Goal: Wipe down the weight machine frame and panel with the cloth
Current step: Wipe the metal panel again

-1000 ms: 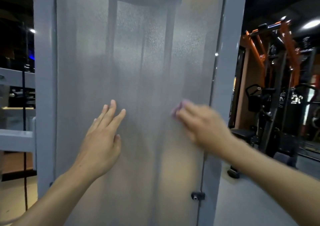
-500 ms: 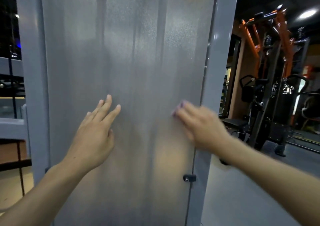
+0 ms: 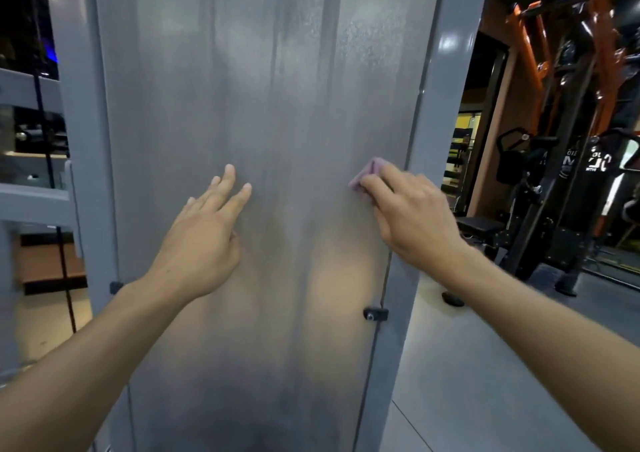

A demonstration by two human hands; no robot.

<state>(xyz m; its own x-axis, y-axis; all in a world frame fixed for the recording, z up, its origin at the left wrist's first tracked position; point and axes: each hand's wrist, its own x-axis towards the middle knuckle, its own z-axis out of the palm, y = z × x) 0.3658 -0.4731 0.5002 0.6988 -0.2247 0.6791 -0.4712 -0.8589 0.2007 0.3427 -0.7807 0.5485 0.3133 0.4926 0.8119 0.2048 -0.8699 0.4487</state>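
At nine o'clock we see the grey frame (image 3: 81,140) post standing upright, with the frosted panel (image 3: 263,88) filling the middle beside it. Our left hand (image 3: 201,240) reaches up from seven o'clock, wrist bent back, fingers straight and slightly spread, fingertips on the panel and holding nothing. Toward three o'clock our right hand (image 3: 412,216) comes in from five o'clock with knuckles up and fingers bent over a small pink cloth (image 3: 365,176), pressing it against the panel's right side just beside the frame's right post, where only the cloth's edge shows past the fingertips.
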